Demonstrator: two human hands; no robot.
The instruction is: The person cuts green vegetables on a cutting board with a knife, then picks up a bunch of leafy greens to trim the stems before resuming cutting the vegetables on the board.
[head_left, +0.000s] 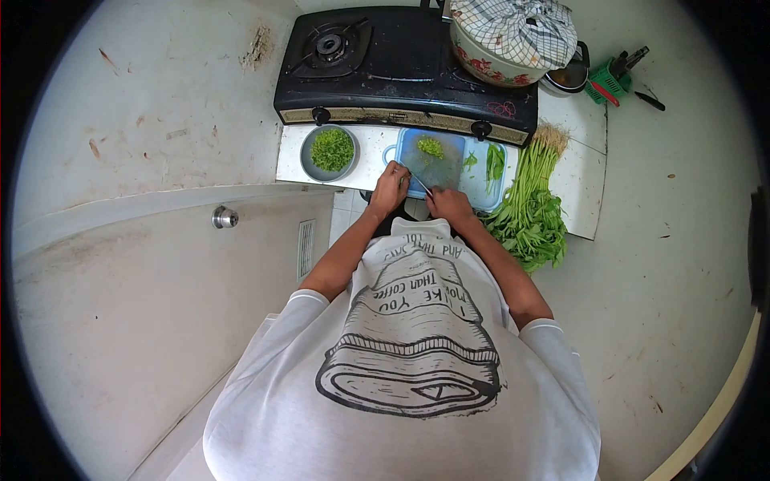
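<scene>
My right hand (pixel 451 206) is closed around the handle of a knife (pixel 421 186), its blade pointing left across the near edge of a grey cutting board (pixel 446 170). Beside the blade tip, the fingers of my left hand (pixel 391 184) are curled at the board's near left corner. What they hold is mostly hidden; a trace of green shows there. Farther up the board lies a small heap of chopped greens (pixel 431 147). Under the board is a blue tray (pixel 507 178), with loose green leaves (pixel 495 163) on its right side.
A grey bowl (pixel 304 164) of finely chopped greens stands left of the tray. To the right lies a large leafy bunch with roots (pixel 536 188). Behind are a black gas stove (pixel 409 60), a cloth-covered floral pot (pixel 489 68) and a green basket (pixel 607 82) with utensils.
</scene>
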